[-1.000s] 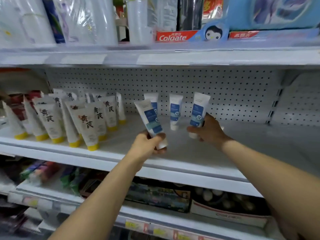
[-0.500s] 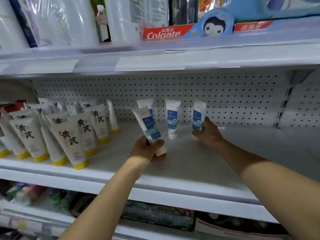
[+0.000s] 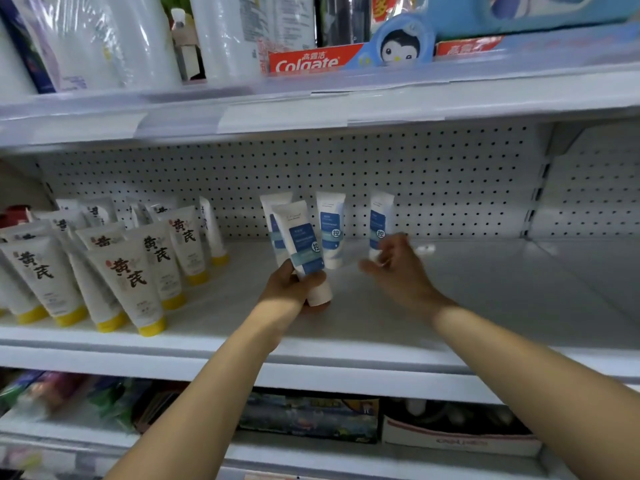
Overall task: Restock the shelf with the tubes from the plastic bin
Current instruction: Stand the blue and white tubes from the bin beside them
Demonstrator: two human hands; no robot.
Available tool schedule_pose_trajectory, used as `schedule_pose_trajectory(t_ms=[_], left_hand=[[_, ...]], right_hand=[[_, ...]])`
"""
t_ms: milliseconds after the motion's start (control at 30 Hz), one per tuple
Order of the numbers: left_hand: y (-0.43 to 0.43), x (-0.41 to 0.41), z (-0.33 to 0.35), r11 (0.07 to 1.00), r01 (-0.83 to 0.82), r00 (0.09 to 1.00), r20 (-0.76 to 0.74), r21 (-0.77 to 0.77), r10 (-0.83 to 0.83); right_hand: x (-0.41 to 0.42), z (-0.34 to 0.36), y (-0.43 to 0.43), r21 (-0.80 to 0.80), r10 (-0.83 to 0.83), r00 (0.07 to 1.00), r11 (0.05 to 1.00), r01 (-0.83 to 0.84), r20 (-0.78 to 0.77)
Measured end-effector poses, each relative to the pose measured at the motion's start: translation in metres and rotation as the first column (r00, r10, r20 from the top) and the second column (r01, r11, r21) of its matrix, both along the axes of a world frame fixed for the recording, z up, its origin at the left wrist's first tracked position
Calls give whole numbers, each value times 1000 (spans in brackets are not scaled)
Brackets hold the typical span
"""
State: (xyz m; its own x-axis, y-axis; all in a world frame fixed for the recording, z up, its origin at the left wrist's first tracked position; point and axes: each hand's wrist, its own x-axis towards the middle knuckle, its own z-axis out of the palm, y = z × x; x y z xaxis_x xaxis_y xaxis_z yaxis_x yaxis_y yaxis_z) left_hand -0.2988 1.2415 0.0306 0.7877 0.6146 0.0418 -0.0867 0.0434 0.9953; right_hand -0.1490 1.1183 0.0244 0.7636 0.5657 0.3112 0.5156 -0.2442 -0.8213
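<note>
Left hand (image 3: 291, 287): my fingers are curled round the lower part of a white plastic tube with a blue label (image 3: 299, 244), just above its cap.
Held tube: it stands cap down and tilted, its flat crimped end leaning away from my right hand; the cap is at the white metal shelf (image 3: 363, 323), and I cannot tell whether it touches.
Right hand (image 3: 394, 265): it is blurred, with thumb and fingers spread at the foot of the right-most tube (image 3: 381, 220); I cannot tell whether I am pinching it or merely touching it.
Hands together or apart: apart, each at its own tube.
Between my hands: a middle tube (image 3: 330, 230) of the same white and blue stands upright, cap down.
Behind my left hand: a rear tube (image 3: 272, 211) of the same kind, mostly hidden by the one I hold.
Beyond my left hand: rows of white tubes with yellow caps (image 3: 131, 282) and black characters, standing on the same shelf.
Past both hands: the white pegboard back panel (image 3: 433, 188).
Above my hands: a red Colgate box (image 3: 304, 62) on the upper shelf.
</note>
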Motion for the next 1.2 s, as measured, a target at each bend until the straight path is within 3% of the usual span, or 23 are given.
schedule_pose_trajectory(t_ms=[67,133,233,400,533,733,1000,1200], left_hand=[[-9,5,3,1000,19,1000,-3,22,-19],[-19,11,6,995,49,999,-15,85,-48],[-35,19,12,984,100,995,7,144,-102],[-50,36,16,954,197,980,-43,227,-192],[-52,45,9,909,159,977,-196,386,-87],[-27,37,-3,858,52,964,-249,511,90],[-14,36,-7,851,-34,961,-216,524,171],[-13,33,-8,840,-38,950,-242,541,199]], right_hand=[[-30,9,-3,-106,242,969,963,-246,-48],[-44,15,0,-185,296,955,938,-294,-13],[-41,20,-2,-142,212,976,968,-205,39],[-17,18,-25,-74,166,986,983,-166,-14],[17,14,-46,-44,73,997,996,-75,-40],[74,18,-61,-171,-157,987,973,157,10],[104,-2,-45,-291,-184,983,941,175,-4],[104,-6,-44,-288,-186,983,941,176,-8]])
